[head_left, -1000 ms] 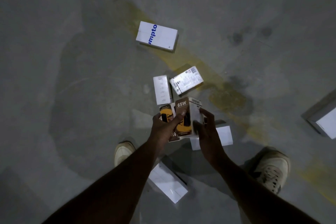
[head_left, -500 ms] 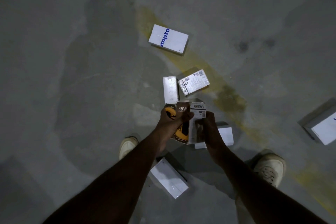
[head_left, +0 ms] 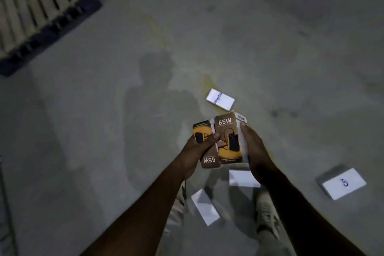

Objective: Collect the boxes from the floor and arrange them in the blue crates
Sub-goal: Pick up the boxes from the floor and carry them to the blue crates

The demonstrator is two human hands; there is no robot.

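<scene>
Head view, dim light, concrete floor (head_left: 104, 131).

Both hands hold brown-and-orange boxes side by side above the floor, at mid-frame. Left hand (head_left: 197, 149) grips the left 65W box (head_left: 204, 143) — fingers curl round its outer edge, thumb lies across the front face. That box is upside down; its "65W" print reads inverted at the near end. Right hand (head_left: 252, 147) holds the right 65W box (head_left: 228, 139) — fingers curl along its white side panel, "65W" upright at the far end, barcode label on the top corner. The two boxes touch along their long edges.

Boxes on the floor:
- white box with blue lettering (head_left: 220, 100), just beyond the held pair
- white box with a blue mark (head_left: 344, 184), well apart to the right
- plain white box (head_left: 241, 177), under the right wrist, partly hidden
- narrow white box (head_left: 204, 207), between the two shoes

Left shoe (head_left: 180, 193) mostly hidden by the forearm; right shoe (head_left: 267, 214) plainly seen. Slatted wooden pallet (head_left: 37, 6) on a dark base, upper left corner. Person's shadow falls on the floor ahead of the hands.
</scene>
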